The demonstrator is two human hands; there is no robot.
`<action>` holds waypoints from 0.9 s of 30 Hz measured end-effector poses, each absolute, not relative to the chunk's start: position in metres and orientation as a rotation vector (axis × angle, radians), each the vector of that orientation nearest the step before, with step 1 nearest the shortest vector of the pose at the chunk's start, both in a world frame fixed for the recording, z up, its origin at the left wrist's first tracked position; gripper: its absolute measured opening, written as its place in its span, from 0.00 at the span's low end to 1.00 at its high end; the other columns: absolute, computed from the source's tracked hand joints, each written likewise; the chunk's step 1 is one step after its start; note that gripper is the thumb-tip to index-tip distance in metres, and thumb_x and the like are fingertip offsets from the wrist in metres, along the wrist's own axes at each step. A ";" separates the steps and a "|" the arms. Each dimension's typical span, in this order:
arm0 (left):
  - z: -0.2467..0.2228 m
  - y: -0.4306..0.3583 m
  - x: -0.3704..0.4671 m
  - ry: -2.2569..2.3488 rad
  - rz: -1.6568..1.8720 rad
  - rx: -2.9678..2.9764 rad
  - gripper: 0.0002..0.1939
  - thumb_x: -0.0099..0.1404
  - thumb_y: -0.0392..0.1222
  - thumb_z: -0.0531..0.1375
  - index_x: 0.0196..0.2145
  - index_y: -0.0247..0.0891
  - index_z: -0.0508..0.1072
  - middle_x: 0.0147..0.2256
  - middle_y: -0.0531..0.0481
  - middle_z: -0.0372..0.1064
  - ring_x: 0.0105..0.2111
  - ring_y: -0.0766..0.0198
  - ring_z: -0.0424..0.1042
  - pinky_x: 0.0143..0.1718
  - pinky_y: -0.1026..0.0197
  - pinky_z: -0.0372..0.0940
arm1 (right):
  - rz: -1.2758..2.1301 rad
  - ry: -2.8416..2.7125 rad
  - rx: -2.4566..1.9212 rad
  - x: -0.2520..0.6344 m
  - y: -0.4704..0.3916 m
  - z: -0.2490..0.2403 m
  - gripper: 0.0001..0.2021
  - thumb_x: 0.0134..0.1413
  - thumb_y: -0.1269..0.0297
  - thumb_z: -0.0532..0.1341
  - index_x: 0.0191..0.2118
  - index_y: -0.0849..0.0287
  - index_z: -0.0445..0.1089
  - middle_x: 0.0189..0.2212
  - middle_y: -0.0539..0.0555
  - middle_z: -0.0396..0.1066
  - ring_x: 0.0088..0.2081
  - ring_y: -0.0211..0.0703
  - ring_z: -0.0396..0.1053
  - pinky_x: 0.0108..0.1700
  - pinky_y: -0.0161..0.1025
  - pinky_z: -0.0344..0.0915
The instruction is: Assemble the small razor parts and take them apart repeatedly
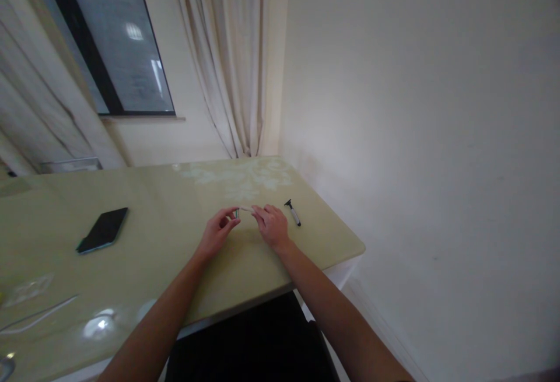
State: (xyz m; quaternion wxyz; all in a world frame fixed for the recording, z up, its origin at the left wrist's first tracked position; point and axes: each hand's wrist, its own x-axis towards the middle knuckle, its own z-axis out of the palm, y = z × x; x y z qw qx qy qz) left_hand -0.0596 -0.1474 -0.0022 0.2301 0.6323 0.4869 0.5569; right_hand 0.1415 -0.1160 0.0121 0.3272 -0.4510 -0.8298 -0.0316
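Between the thumb and fingertips of my left hand [217,230] is a small upright piece with a green and dark strip [237,214], its kind too small to tell. My right hand [272,225] pinches a thin pale stick [247,209], whose far end reaches toward that small piece. Whether the two touch cannot be made out. Both hands are held close together over the table [245,265]. Just right of my right hand lies a razor [293,213] with a black head and a grey handle.
A dark tablet-like slab [104,229] lies at the left. Nearer on that side are a clear plastic wrapper [30,290] and a pale cable [39,318]. A wall [420,154] rises along the right, and a black chair [254,341] stands below the front edge.
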 end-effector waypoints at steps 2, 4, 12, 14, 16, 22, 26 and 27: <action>-0.003 -0.147 -0.060 1.343 1.521 1.740 0.22 0.62 0.53 0.65 0.49 0.38 0.77 0.30 0.54 0.67 0.22 0.69 0.60 0.24 0.66 0.56 | -0.085 -2.196 -1.099 0.141 -0.117 0.012 0.19 0.74 0.52 0.52 0.58 0.50 0.74 0.36 0.54 0.74 0.40 0.42 0.69 0.44 0.36 0.59; -0.003 -0.147 -0.059 1.358 1.513 1.742 0.22 0.62 0.53 0.65 0.50 0.38 0.77 0.29 0.55 0.68 0.23 0.69 0.60 0.24 0.66 0.57 | -0.092 -2.227 -1.022 0.139 -0.118 0.011 0.19 0.73 0.51 0.52 0.58 0.49 0.74 0.36 0.54 0.74 0.40 0.42 0.69 0.44 0.36 0.58; 0.000 -0.148 -0.058 1.344 1.530 1.746 0.20 0.61 0.52 0.65 0.48 0.38 0.77 0.30 0.54 0.68 0.22 0.70 0.59 0.23 0.66 0.56 | -0.100 -2.157 -1.131 0.141 -0.115 0.010 0.19 0.73 0.52 0.52 0.56 0.51 0.75 0.35 0.55 0.74 0.39 0.42 0.69 0.43 0.36 0.58; 0.002 -0.149 -0.058 1.344 1.528 1.745 0.21 0.62 0.52 0.65 0.49 0.38 0.77 0.30 0.54 0.67 0.22 0.70 0.60 0.24 0.66 0.56 | -0.101 -2.181 -1.077 0.140 -0.117 0.010 0.19 0.73 0.51 0.52 0.57 0.50 0.75 0.35 0.54 0.74 0.40 0.42 0.69 0.44 0.36 0.58; 0.003 -0.150 -0.058 1.345 1.525 1.742 0.21 0.62 0.51 0.65 0.49 0.38 0.77 0.30 0.55 0.67 0.22 0.70 0.60 0.24 0.66 0.56 | -0.100 -2.203 -1.050 0.137 -0.118 0.010 0.19 0.73 0.50 0.52 0.57 0.49 0.75 0.36 0.55 0.75 0.40 0.43 0.69 0.44 0.36 0.59; 0.001 -0.149 -0.058 1.335 1.536 1.743 0.20 0.62 0.51 0.65 0.47 0.38 0.77 0.30 0.54 0.67 0.22 0.70 0.59 0.24 0.66 0.56 | -0.054 -2.121 -1.247 0.141 -0.114 0.010 0.17 0.73 0.53 0.53 0.55 0.50 0.76 0.35 0.55 0.75 0.38 0.43 0.70 0.42 0.36 0.59; -0.001 -0.147 -0.059 1.343 1.519 1.754 0.20 0.62 0.51 0.65 0.48 0.38 0.77 0.31 0.54 0.68 0.22 0.70 0.60 0.24 0.65 0.57 | -0.049 -2.109 -1.178 0.141 -0.115 0.009 0.19 0.73 0.53 0.52 0.58 0.50 0.74 0.36 0.55 0.75 0.39 0.43 0.70 0.43 0.36 0.60; -0.001 -0.147 -0.059 1.349 1.513 1.756 0.21 0.62 0.51 0.65 0.48 0.38 0.77 0.30 0.54 0.68 0.22 0.69 0.60 0.24 0.65 0.57 | -0.062 -2.132 -1.130 0.139 -0.116 0.009 0.19 0.73 0.52 0.52 0.59 0.50 0.74 0.36 0.55 0.75 0.39 0.43 0.70 0.43 0.36 0.60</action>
